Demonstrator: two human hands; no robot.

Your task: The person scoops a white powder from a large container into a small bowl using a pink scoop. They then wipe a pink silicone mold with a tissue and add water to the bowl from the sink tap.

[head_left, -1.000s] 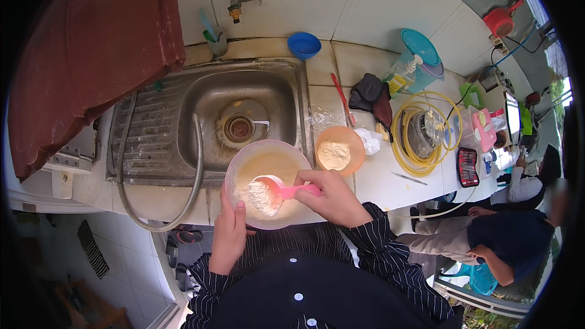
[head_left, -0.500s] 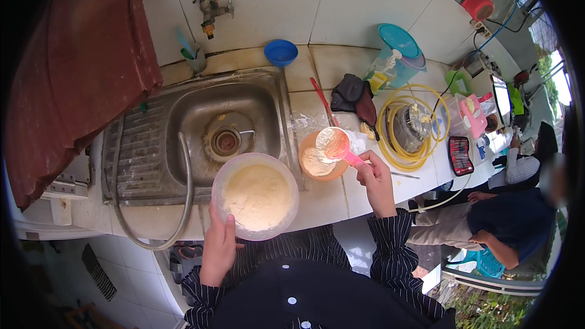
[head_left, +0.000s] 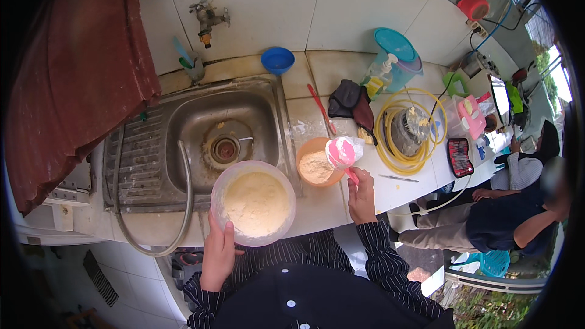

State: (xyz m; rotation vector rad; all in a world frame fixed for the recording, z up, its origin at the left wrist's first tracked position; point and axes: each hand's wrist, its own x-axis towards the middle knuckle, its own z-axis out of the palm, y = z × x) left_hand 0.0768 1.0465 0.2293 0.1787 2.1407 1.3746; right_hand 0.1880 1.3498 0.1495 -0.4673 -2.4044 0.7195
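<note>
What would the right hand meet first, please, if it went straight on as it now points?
Probably the orange bowl: the pink scoop in the right hand overlaps its right side in view. Depth is unclear, so it might pass above, toward the thin red item beyond.

Bright daylight (head_left: 561,80) glares at far right; fisheye distortion bends the counter (head_left: 317,209).

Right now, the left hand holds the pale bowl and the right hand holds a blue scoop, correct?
Not quite: the head view shows that the scoop is pink, not blue. The left hand does hold the pale bowl, and the right hand the scoop.
</note>
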